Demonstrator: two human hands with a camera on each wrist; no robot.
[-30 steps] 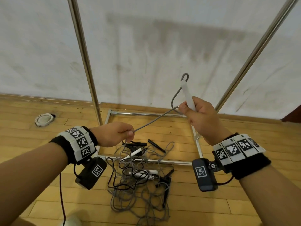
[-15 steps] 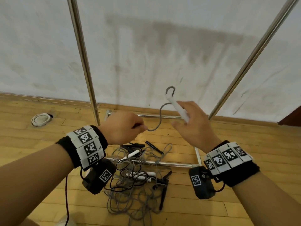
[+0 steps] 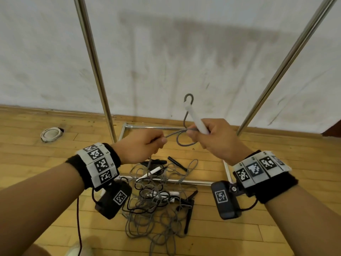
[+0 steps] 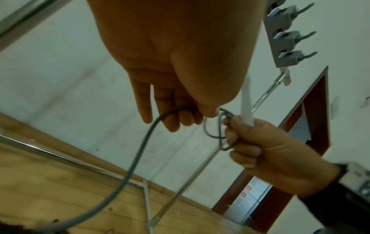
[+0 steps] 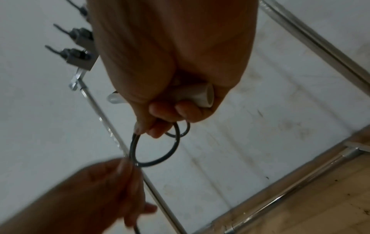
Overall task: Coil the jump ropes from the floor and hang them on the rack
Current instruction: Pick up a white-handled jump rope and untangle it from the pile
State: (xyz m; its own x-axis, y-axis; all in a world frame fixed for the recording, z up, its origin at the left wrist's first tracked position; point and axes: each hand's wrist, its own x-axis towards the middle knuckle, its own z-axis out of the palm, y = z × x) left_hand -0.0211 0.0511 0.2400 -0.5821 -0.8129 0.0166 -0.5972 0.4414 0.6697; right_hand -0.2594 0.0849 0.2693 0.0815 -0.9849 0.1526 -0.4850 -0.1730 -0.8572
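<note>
While the right hand (image 3: 214,137) grips the white handle (image 3: 196,119) plus a first small loop of grey rope (image 3: 184,141), the left hand (image 3: 140,146) pinches the same cord just beside it. Rest of that rope trails down to the tangled pile (image 3: 156,200) on the wood floor, across the rack's base rail (image 3: 166,180). Cord looks light, thin & springy (loops will likely pop open unless pinned vs. the handle), so take it close to the last loop. Black ropes are mixed in; expect snags. Rack uprights (image 3: 96,71) stand either side w/ open room between; hooks (image 4: 288,38) sit overhead.
</note>
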